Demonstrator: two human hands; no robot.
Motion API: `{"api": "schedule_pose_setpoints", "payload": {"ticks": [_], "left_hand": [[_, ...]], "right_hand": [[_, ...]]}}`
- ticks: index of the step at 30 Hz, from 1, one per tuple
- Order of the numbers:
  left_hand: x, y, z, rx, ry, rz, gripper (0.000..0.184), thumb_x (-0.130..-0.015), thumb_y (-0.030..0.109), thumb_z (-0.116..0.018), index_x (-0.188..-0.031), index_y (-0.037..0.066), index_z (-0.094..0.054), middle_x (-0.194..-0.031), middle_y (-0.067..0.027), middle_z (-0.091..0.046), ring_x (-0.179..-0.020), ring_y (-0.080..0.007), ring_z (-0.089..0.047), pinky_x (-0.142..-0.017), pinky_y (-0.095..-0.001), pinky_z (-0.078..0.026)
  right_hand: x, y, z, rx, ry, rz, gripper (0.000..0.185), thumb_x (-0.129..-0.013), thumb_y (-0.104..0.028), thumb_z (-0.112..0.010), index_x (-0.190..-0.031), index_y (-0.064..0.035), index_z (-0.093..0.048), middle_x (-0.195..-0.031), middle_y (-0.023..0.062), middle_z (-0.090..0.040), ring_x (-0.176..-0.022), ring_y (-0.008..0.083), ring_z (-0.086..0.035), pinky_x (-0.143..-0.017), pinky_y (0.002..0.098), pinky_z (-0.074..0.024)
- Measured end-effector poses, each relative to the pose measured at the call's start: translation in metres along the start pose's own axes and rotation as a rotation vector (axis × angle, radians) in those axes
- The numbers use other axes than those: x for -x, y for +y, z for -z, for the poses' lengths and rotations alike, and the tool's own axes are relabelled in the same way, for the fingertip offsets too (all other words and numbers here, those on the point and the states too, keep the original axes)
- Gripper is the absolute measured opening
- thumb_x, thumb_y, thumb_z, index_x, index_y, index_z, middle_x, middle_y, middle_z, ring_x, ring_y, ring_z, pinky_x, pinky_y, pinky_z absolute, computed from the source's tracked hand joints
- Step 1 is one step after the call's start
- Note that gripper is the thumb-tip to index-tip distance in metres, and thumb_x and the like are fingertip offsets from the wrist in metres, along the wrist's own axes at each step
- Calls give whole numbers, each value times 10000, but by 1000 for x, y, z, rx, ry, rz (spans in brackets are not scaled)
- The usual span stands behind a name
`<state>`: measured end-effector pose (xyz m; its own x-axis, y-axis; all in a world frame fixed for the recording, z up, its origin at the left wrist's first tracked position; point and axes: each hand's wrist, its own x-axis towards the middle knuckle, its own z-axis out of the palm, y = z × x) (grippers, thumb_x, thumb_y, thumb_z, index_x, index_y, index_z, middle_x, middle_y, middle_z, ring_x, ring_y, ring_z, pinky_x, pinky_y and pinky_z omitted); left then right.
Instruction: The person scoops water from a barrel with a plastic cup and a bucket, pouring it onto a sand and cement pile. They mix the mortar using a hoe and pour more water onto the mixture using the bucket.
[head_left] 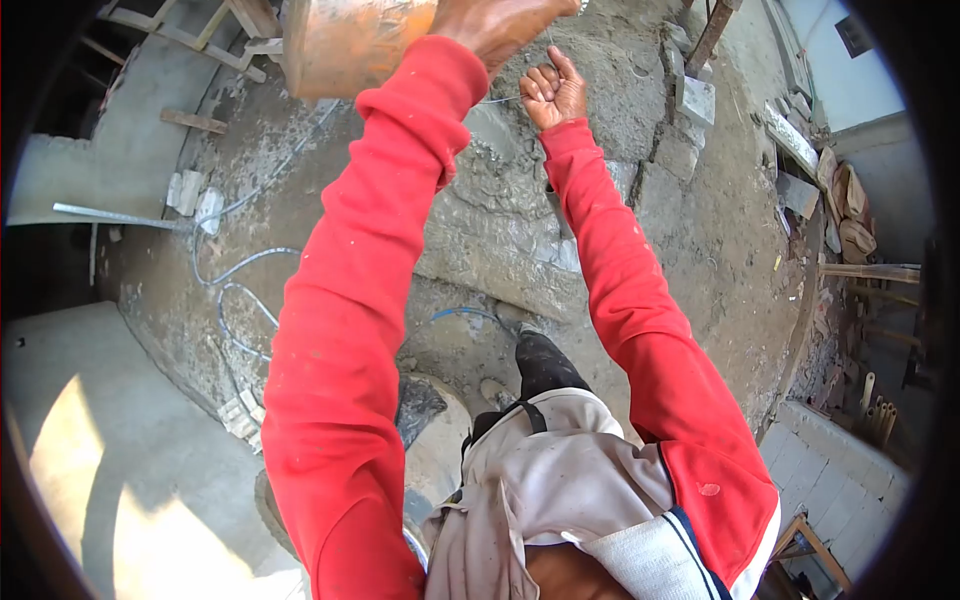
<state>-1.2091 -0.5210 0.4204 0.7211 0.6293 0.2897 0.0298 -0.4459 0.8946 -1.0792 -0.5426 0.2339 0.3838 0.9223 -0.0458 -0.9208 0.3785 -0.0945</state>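
Observation:
My left hand (500, 28) is at the top edge, its fingers bent to the right and partly cut off. A small pale thing shows at its fingertips, too little to name. Just below and to the right, my right hand (556, 92) is closed in a fist with the thumb up. A thin pale string (500, 100) meets this fist from the left, and a fine line seems to run up toward my left hand. Beneath both hands lies rough wet mortar (500, 205). An orange-stained cylindrical container (350, 45) stands left of my left wrist.
A blue-white hose (230, 285) loops across the floor on the left. Broken blocks (695, 100) line the mortar's right side. A metal bar (120, 215) lies at far left; sacks (853, 215) and boards sit at right. My boot (530, 330) is by the mortar step.

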Motion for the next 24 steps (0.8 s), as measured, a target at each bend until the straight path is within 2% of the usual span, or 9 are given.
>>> {"api": "schedule_pose_setpoints", "payload": {"ticks": [2, 3, 5, 6, 8, 10, 16, 19, 24], "left_hand": [[3, 13, -15, -610, 150, -6, 346, -738, 326, -716, -604, 53, -551, -539, -1, -491, -484, -102, -443, -452, -281, -379], [12, 17, -9, -617, 169, -13, 346, -738, 326, -716, -604, 53, -551, -539, -1, -491, -484, -102, -443, -452, -281, -379], [41, 16, 10, -222, 219, -33, 400, -747, 427, -660, -897, 57, -639, -782, -145, -669, -637, -336, -624, -555, -383, -461], [60, 13, 24, -230, 242, -39, 400, -747, 427, -660, -897, 57, -639, -782, -145, -669, -637, -336, -624, -555, -383, -461], [102, 2, 53, 289, 394, 88, 334, -771, 175, -701, -983, 12, -502, -861, -57, -548, -800, -156, -581, -747, -335, -518], [162, -6, 61, 442, 587, 119, 267, -786, 120, -677, -966, 31, -502, -875, -55, -563, -819, -156, -591, -732, -341, -528], [388, 33, 78, 501, 1125, -7, 203, -828, 70, -626, -966, 78, -479, -923, -39, -563, -848, -136, -567, -730, -345, -509], [574, 108, 43, 259, 1522, -109, 155, -846, 25, -588, -944, 44, -470, -839, -18, -538, -730, -68, -527, -653, -206, -421], [761, 142, -13, 193, 1960, 5, 127, -861, 85, -592, -918, 118, -484, -799, 24, -526, -688, -72, -525, -630, -238, -474]], "right_hand": [[11, 1, -13, -35, 19, 1, 178, -804, -87, -615, -743, -147, -459, -481, -45, -253, -358, 89, -254, -358, 234, -224], [15, -1, -22, -5, -31, 84, 189, -805, -85, -607, -714, -140, -452, -479, -43, -258, -359, 88, -252, -360, 237, -225], [28, -5, -54, 26, -102, 146, 203, -805, -82, -600, -685, -133, -444, -478, -41, -264, -359, 87, -249, -362, 239, -226], [36, -9, -76, 250, -198, 276, 199, -819, -80, -587, -662, -113, -469, -474, -48, -279, -370, 75, -248, -372, 228, -224], [56, 4, -129, 478, -335, 373, 211, -834, -77, -574, -640, -93, -493, -469, -56, -294, -382, 64, -247, -383, 216, -221], [90, 45, -175, 831, -476, 412, 76, -827, -55, -587, -752, -45, -582, -513, -51, -384, -409, 43, -275, -388, 206, -216], [209, 149, -225, 916, -836, 45, 90, -823, -53, -586, -898, -21, -623, -536, -102, -404, -460, 2, -276, -446, 197, -209], [345, 258, -241, 803, -1142, -394, 114, -828, -60, -591, -923, -5, -624, -541, -95, -410, -469, -5, -288, -453, 185, -206], [505, 385, -215, 777, -1466, -796, 325, -827, -110, -623, -1125, 3, -553, -691, -62, -500, -596, 6, -433, -547, 174, -355]]}}
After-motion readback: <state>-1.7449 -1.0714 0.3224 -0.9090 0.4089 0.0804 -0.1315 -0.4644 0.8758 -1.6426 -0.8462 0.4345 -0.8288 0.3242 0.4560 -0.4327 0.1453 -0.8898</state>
